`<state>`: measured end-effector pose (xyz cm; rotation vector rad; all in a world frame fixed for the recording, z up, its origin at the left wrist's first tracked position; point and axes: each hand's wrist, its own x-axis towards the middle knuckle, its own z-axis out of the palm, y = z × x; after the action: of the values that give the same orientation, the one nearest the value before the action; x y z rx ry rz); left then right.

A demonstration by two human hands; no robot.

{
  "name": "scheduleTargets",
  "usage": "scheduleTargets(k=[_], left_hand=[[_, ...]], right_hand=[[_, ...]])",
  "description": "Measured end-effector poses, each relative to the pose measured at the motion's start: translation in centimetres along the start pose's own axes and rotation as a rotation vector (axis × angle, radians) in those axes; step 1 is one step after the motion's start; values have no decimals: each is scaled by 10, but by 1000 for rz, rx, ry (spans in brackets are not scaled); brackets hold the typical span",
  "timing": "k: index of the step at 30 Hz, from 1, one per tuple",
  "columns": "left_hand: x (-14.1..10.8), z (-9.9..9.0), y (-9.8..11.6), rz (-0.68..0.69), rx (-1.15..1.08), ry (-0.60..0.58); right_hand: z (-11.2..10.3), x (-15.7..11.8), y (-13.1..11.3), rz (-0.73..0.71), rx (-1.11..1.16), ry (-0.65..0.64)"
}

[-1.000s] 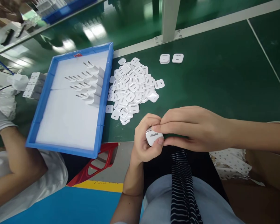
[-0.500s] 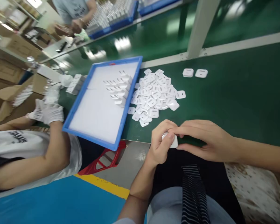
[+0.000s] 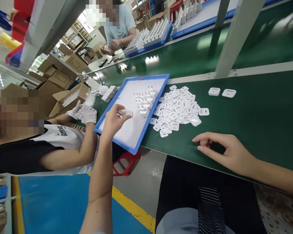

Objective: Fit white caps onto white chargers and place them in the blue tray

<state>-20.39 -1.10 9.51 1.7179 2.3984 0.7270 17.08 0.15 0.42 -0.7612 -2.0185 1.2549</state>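
My left hand (image 3: 115, 121) is over the blue-rimmed tray (image 3: 139, 148), pinching a white plastic piece (image 3: 126, 112) between thumb and fingers. Several white plug pieces (image 3: 146, 100) with upright pins stand in rows at the tray's right side. My right hand (image 3: 222, 150) hovers above the green table's front edge, thumb and index finger apart, with nothing between them. Between my hands and farther back lies a heap of flat white square covers (image 3: 178, 109). Two small white pieces, one (image 3: 214, 91) beside the other (image 3: 229, 93), lie near the back rail.
At the left, a person's gloved hands (image 3: 88, 114) hold white pieces near an open carton (image 3: 81, 91). A metal post (image 3: 236, 42) rises from the back rail (image 3: 192, 79). Another person (image 3: 119, 29) works across the line beside a filled tray (image 3: 166, 34).
My left hand has moved away from my right hand and over the tray, carrying the white piece. My right hand has let go and stays over the table edge. The view has shifted left.
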Motion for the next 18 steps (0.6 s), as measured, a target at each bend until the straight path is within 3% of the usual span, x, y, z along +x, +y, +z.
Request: scheduleTargets(k=[4, 18], left_hand=[[22, 17, -11, 59, -28, -225], [25, 47, -14, 197, -162, -88]], right_hand=[[0, 1, 0, 36, -15, -10], [1, 1, -3, 133, -16, -32]])
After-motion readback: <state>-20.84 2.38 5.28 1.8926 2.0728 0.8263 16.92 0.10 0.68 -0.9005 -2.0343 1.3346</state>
